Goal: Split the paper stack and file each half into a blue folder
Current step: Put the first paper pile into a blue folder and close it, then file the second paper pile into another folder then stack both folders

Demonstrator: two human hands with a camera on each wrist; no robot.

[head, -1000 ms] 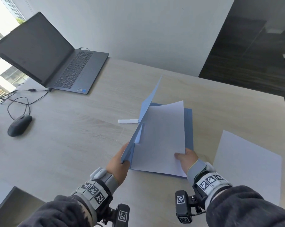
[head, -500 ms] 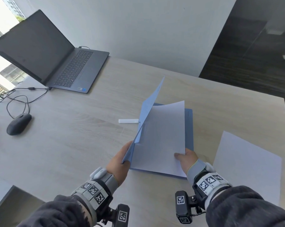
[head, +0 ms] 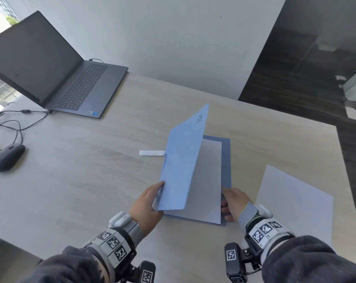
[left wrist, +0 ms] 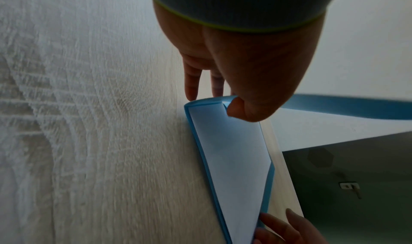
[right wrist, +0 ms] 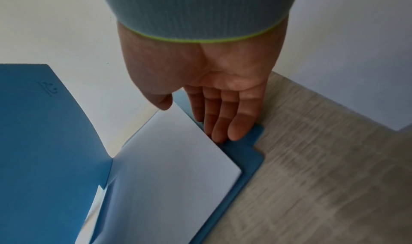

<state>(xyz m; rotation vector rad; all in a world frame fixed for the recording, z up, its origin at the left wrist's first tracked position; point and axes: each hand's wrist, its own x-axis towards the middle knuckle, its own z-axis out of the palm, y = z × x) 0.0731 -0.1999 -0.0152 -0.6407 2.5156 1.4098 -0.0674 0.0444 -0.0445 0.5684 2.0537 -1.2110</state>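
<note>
On the pale wood desk [head: 91,190] a light blue folder [head: 183,160] lies half open, front cover tilted up over a white paper half [head: 205,184] inside; the other paper half [head: 295,203] lies just right. The left hand [head: 147,207] pinches the cover's near corner, while the right hand [head: 233,203] has straight fingers; only the right wrist view shows them [right wrist: 220,124] pressing the folder's tabbed back edge beside the sheets

No legible text anywhere. Blue folder [head: 183,160]: small dark logo with a line of print under it on the raised cover's far corner, well beyond the left hand [head: 147,209], too small to read. Laptop [head: 50,68]: stickers on the palm rest, far left of that hand, unreadable.
</note>
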